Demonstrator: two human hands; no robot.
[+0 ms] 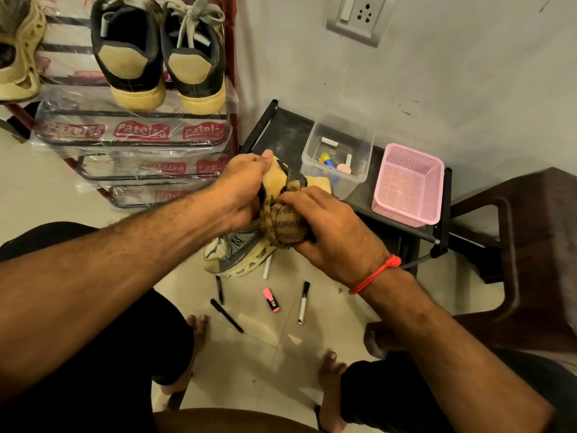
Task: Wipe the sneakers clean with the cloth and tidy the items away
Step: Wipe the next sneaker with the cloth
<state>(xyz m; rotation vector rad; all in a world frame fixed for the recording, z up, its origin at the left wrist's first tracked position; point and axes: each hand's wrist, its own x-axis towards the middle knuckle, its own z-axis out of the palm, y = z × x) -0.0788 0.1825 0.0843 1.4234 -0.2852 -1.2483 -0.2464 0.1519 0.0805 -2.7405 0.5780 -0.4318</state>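
Note:
My left hand (242, 190) grips a yellow-and-black sneaker (278, 178) by its heel, held in the air over the floor. My right hand (334, 228) holds a bunched brown checked cloth (282, 223) and presses it against the side of that sneaker. Below the hands a grey-and-cream sneaker (232, 256) lies on the floor tiles. A pair of black-and-tan sneakers (159, 54) stands on the top shelf of the shoe rack (137, 142). A cream shoe (18, 51) sits at the rack's left end.
Several pens and markers (303, 303) and a pink highlighter (271, 300) lie on the floor between my feet. A clear plastic box (338, 151) with small items and a pink basket (407, 185) stand on a low black rack (281, 129). A brown chair (512, 245) is at the right.

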